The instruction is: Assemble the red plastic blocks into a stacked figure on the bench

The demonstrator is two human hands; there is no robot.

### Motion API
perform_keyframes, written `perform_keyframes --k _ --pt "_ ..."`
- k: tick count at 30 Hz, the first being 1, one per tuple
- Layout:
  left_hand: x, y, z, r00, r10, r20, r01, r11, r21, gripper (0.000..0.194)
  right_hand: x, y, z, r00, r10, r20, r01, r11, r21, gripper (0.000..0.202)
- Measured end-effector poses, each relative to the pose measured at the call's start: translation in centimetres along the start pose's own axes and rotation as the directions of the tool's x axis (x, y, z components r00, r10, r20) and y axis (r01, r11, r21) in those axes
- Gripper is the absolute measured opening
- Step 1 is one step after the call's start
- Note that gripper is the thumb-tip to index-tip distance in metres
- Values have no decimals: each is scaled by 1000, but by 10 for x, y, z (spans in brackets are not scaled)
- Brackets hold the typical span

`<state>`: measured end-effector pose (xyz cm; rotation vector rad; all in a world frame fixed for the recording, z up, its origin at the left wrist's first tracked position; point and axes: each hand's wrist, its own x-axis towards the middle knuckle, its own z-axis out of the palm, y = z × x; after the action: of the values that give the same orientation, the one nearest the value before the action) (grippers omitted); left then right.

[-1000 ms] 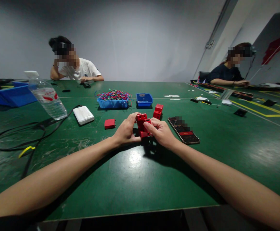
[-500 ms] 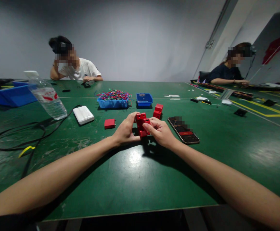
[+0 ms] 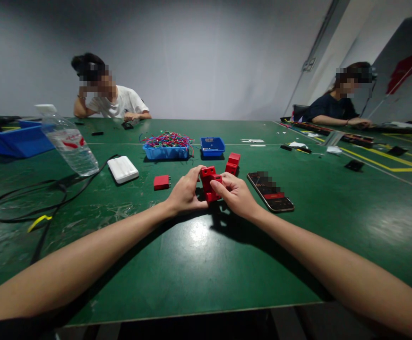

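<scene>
Just above the green table [image 3: 199, 278], my left hand [image 3: 187, 191] grips a red block [image 3: 208, 175] with round holes in its top, thumb and fingers at its left side. My right hand [image 3: 237, 194] pinches a smaller red piece [image 3: 216, 183] against the front right of that block. How far the two parts are joined cannot be made out. A flat red module with metal pins [image 3: 161, 182] lies left of my left hand. Behind my right hand stands another red block [image 3: 232, 163].
A phone [image 3: 270, 191] lies right of my right hand. Beyond are a blue bin of coloured wires [image 3: 167, 152] and a small blue tray [image 3: 212, 153]. To the left are a white power bank [image 3: 123, 169], a tilted water bottle [image 3: 69, 144] and a black cable. Two people sit across.
My hands and the red parts have barely moved. At the far right, the other person's hand has shifted slightly.
</scene>
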<state>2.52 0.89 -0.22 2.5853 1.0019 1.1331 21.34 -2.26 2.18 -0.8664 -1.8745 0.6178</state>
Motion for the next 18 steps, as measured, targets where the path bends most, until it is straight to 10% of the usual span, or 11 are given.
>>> perform_keyframes --k 18 --pt "1 0 0 999 47 -5 -47 999 -16 85 2 0 -3 999 20 28 -21 999 40 48"
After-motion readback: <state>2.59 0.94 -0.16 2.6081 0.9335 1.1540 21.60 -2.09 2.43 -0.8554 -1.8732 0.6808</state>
